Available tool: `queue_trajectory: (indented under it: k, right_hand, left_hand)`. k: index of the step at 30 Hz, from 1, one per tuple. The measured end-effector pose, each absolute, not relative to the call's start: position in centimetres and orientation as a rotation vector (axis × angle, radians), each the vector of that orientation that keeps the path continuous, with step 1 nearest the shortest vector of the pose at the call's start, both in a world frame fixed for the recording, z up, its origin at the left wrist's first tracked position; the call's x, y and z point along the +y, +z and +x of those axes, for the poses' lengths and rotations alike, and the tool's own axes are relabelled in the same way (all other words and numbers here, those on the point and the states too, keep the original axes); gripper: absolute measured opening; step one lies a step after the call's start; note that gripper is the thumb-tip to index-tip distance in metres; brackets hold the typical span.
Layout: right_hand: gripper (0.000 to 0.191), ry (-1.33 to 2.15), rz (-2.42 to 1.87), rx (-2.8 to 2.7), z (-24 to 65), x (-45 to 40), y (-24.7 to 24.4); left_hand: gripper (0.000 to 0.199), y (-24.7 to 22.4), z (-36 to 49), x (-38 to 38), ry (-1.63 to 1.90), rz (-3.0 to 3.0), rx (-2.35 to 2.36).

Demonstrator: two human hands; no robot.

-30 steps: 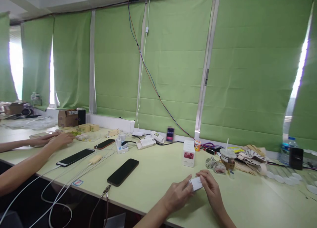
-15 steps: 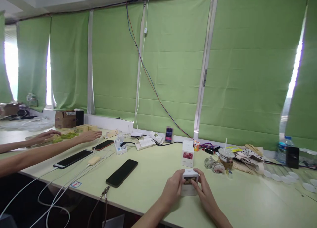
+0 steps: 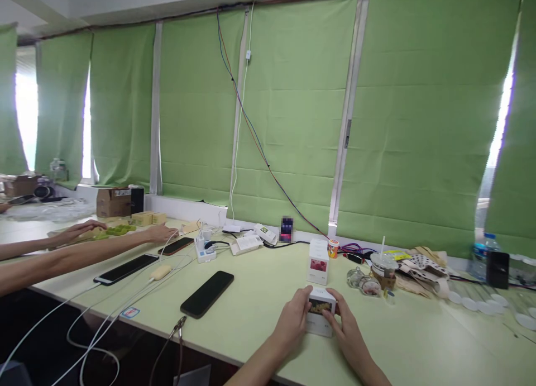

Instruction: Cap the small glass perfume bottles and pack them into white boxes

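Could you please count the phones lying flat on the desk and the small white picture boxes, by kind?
Phones lying flat: 3, namely the black phone, the long phone on a cable, and the orange-edged phone.
White picture boxes: 2, namely the held box between left hand and right hand, and the standing box.
Total: 5.

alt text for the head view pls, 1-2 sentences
Two hands, left hand and right hand, grip a small white box standing on a pale green table. A black phone lies to the left; another person's arms reach across the far left.
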State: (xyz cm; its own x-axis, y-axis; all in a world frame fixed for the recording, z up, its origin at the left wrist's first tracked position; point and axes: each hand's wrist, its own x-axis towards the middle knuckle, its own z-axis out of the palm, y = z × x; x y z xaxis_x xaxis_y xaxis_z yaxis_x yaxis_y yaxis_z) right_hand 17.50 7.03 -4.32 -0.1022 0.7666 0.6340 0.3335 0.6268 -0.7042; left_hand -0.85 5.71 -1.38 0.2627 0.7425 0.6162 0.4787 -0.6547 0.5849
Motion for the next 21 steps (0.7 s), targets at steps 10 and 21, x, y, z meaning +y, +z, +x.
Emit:
queue_trajectory:
  k: [10, 21]
  right_hand:
    - [0.062, 0.637, -0.923, -1.751, 17.3, 6.1, -4.3]
    - [0.049, 0.602, -0.971, -1.610, 17.6, 7.2, -5.1]
  left_hand:
    - [0.073, -2.4, -1.2, 5.7, 1.136, 2.323, 1.190]
    - [0.088, -2.9, -0.9, 6.0, 1.162, 2.269, 1.096]
